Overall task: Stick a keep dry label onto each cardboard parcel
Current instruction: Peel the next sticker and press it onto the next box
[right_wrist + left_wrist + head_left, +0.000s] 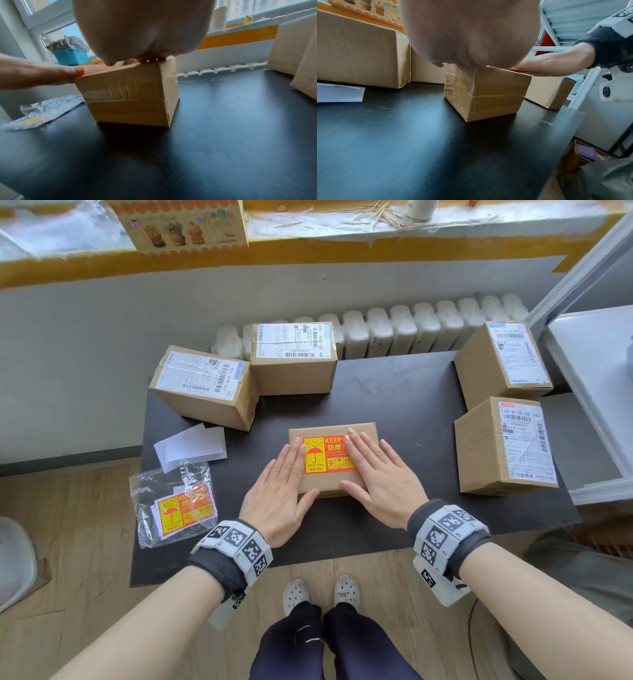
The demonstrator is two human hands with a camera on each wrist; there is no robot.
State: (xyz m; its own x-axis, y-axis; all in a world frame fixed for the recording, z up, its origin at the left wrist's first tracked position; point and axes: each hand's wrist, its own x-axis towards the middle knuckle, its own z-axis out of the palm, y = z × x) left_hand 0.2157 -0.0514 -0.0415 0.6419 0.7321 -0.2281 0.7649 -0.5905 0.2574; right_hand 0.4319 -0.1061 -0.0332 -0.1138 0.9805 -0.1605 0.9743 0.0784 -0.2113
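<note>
A small cardboard parcel [356, 430] [494, 94] [126, 97] stands in the middle of the black table [394, 392]. A yellow and red keep dry label [325, 455] lies on its top. My left hand [279, 494] lies flat with straight fingers on the label's left end. My right hand [380, 477] lies flat across the label's right part and hides it. In both wrist views my palms block the parcel's top. A clear plastic bag [174, 501] [44, 112] with more keep dry labels lies at the table's left front.
Two parcels [205, 386] [293, 357] with shipping labels stand at the back left, two more [501, 364] [505, 445] at the right. White backing papers [191, 445] lie by the bag. A radiator [394, 326] runs behind the table, a white shelf [596, 392] to the right.
</note>
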